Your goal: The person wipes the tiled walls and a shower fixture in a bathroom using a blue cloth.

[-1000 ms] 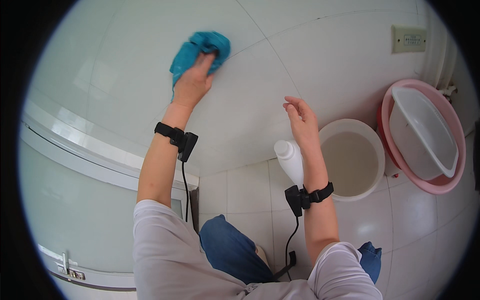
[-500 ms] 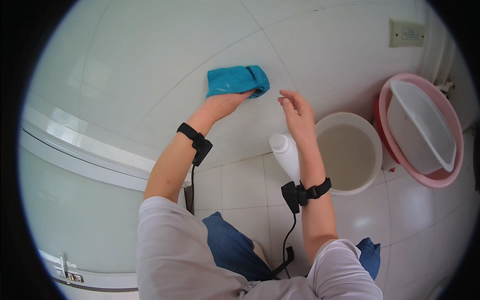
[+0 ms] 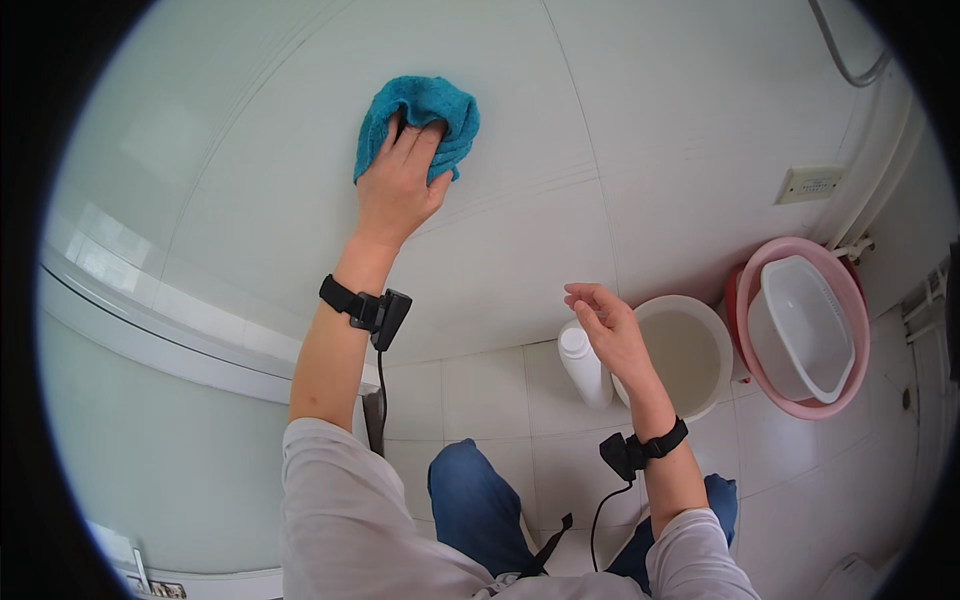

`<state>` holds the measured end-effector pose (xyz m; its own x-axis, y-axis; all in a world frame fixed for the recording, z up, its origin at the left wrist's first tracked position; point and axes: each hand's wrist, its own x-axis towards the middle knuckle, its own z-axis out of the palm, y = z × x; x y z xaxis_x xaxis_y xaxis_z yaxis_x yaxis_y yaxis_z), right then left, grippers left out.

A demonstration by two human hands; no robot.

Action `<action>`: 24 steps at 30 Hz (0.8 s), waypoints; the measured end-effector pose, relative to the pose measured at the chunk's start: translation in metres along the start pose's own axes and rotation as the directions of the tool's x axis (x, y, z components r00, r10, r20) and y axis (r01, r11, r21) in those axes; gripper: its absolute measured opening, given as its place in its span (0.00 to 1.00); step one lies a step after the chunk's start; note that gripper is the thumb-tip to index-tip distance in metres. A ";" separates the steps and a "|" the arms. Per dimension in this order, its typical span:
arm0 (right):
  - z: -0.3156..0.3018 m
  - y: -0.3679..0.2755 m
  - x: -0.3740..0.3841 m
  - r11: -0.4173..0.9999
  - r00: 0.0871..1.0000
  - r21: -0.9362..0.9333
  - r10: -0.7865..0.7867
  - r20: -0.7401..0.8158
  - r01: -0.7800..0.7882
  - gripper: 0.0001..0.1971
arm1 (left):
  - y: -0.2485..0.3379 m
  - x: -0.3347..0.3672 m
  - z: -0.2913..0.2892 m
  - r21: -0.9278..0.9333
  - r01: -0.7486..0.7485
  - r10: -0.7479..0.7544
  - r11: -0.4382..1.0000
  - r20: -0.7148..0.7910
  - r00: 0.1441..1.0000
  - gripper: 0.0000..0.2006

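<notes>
My left hand (image 3: 402, 190) presses a crumpled teal cloth (image 3: 440, 105) against the white tiled wall (image 3: 520, 130), its fingertips tucked into the folds. Lower down, my right hand (image 3: 612, 335) hangs in the air with loosely bent fingers and nothing in them. Just beneath it a white bottle (image 3: 585, 372) stands on the floor, its upper part close to the fingers. Behind my right wrist is a white bucket (image 3: 727, 350) of cloudy water, partly covered by that arm.
To the right, a pink basin (image 3: 858, 370) holds a white plastic tub (image 3: 805, 320), beside a red rim. A switch plate (image 3: 810, 184) and pipes (image 3: 885, 185) are on the wall above. A framed glass panel (image 3: 180, 450) runs along the left. Cords hang from my wrist straps.
My left hand has moved up and left along the wall with the cloth, which is now bunched rather than folded flat. My right hand sits lower in view, and the view has tilted upward.
</notes>
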<state>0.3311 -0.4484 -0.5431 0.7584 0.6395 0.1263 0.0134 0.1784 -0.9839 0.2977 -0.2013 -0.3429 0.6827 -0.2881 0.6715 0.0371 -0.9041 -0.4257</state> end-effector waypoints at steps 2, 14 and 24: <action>0.003 -0.037 0.012 0.998 0.999 -0.033 0.044 -0.013 -0.045 0.13 | -0.020 0.031 -0.008 -0.044 0.025 -0.026 0.999 -0.015 1.000 0.26; 0.000 -0.078 0.032 0.958 0.957 -0.079 0.264 -0.124 -0.274 0.11 | -0.107 0.059 0.048 -0.302 0.290 -0.412 0.908 -0.520 0.749 0.19; -0.004 -0.100 0.004 0.889 0.923 -0.251 0.380 -0.062 -0.383 0.11 | -0.060 0.008 0.117 -0.542 -0.178 0.352 0.822 0.237 0.906 0.17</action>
<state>0.3354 -0.4659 -0.4451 0.7454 0.6116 -0.2651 -0.1150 -0.2739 -0.9549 0.3863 -0.1129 -0.3824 0.8041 -0.5043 0.3149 -0.4860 -0.8626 -0.1405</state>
